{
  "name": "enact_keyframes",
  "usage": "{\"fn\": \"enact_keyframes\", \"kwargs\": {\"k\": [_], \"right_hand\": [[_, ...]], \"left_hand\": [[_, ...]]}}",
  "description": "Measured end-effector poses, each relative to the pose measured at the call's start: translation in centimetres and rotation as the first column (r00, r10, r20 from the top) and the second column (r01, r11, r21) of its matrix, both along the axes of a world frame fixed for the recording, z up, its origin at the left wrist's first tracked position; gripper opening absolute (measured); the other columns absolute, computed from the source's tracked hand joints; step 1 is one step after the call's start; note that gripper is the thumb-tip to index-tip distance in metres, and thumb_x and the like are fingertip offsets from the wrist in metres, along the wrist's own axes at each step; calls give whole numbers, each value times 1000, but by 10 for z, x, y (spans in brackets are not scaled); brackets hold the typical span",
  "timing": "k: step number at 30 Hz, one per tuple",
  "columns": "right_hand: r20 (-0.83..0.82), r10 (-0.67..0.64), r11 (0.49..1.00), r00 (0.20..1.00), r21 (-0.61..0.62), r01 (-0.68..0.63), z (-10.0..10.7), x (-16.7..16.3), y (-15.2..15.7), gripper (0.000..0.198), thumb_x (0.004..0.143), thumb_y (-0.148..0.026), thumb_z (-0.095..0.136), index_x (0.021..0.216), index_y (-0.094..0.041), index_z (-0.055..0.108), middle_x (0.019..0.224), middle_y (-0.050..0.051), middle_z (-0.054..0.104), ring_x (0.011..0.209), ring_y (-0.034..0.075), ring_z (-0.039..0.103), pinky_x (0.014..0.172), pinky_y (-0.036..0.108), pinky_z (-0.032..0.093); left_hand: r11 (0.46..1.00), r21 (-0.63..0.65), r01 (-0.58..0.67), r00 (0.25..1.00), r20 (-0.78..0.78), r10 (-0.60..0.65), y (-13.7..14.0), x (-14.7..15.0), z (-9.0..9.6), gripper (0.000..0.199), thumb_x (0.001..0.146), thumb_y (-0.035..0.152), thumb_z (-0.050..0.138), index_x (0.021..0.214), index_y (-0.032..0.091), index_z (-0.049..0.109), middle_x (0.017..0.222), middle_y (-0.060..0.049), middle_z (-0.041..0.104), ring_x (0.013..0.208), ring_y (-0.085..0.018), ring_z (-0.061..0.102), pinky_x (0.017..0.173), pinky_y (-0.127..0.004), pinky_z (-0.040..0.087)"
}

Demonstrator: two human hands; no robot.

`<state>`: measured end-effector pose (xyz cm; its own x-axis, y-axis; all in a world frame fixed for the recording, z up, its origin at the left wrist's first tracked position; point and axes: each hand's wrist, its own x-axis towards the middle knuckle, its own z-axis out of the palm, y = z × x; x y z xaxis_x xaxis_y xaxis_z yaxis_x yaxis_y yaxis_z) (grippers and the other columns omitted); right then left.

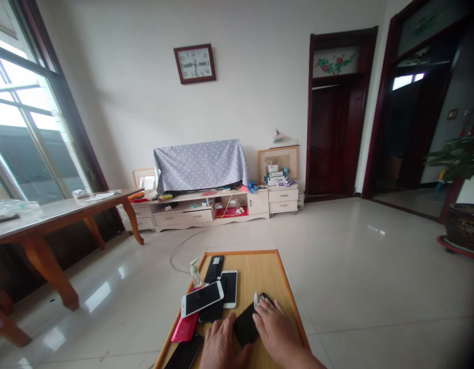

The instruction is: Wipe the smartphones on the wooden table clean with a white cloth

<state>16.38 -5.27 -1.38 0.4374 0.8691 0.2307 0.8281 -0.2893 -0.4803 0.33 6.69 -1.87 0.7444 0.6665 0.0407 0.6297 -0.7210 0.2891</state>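
Observation:
A black smartphone (245, 324) lies flat and slanted on the small wooden table (256, 264). My left hand (220, 342) grips its near-left end, with the fingers along the edge and the thumb by the lower corner. Over the upper right of the screen lies my right hand (274, 325), fingers pressed down on a small white wad (256, 300); its material is unclear. Left of my hands several more phones are piled: a white-framed phone (203, 299) on top, another white phone (230, 288), a red phone (185, 328) and a dark phone (185, 352).
A clear pump bottle (195, 272) stands at the small table's left edge, near another black phone (214, 267). A low white cabinet (258, 202) lines the far wall. To the left is a larger table (67, 210); a potted plant (466, 225) stands right.

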Motion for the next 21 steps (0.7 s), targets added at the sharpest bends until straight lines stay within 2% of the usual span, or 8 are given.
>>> {"fn": "enact_keyframes", "kwargs": {"k": [4, 7, 9, 11, 14, 16, 21], "right_hand": [[-35, 189, 981, 981, -23, -190, -17, -31, 5, 45, 100, -43, 40, 135, -25, 62, 143, 7, 57, 134, 29, 50, 119, 47, 28], [-74, 284, 957, 956, -45, -287, -18, -41, 4, 44, 98, -44, 46, 135, -28, 62, 141, 6, 59, 133, 29, 52, 119, 48, 28], [-68, 237, 971, 969, -22, -239, -11, -32, -1, 45, 101, -43, 39, 137, -28, 60, 143, 5, 58, 135, 27, 50, 121, 48, 23], [-42, 125, 992, 991, -9, -125, -3, -16, -7, 48, 103, -42, 32, 137, -24, 61, 143, 8, 57, 135, 26, 49, 121, 48, 21], [7, -4, 999, 1000, -35, 5, 4, -1, -13, 53, 103, -44, 29, 134, -18, 63, 143, 13, 57, 136, 29, 49, 121, 50, 21], [23, 13, 998, 1000, -55, -12, 1, -7, -14, 53, 103, -45, 31, 136, -17, 61, 144, 13, 56, 136, 30, 48, 121, 50, 21], [-60, 199, 972, 978, -116, -205, -12, -37, -12, 46, 100, -45, 42, 131, -22, 66, 141, 10, 58, 135, 31, 50, 120, 49, 26]], "left_hand": [[1000, -21, 19, 998, -61, -20, 3, 0, 3, 76, 72, 38, 56, 145, 23, 45, 143, -7, 57, 130, -29, 49, 110, -38, 35], [1000, -16, 27, 995, -93, -28, 3, 0, 5, 79, 68, 32, 55, 146, 23, 44, 144, -5, 56, 129, -27, 48, 109, -37, 35], [1000, -4, 22, 998, -58, -22, 1, 1, 6, 73, 73, 38, 54, 145, 22, 46, 143, -6, 57, 129, -28, 49, 109, -38, 34], [1000, -1, 18, 1000, -22, -18, -2, 1, 7, 70, 77, 48, 54, 142, 22, 50, 140, -7, 59, 129, -30, 49, 110, -39, 34], [1000, 1, 11, 1000, -9, -11, -3, 1, 6, 72, 75, 53, 56, 140, 22, 52, 139, -7, 60, 129, -31, 49, 110, -41, 33], [1000, 6, 8, 1000, -1, -8, -2, 1, 4, 71, 75, 52, 56, 139, 21, 52, 138, -8, 60, 129, -31, 49, 110, -40, 33], [1000, 4, 28, 1000, -9, -28, 1, 0, 0, 68, 75, 44, 57, 139, 22, 51, 136, -8, 61, 125, -27, 51, 106, -35, 36]]}}
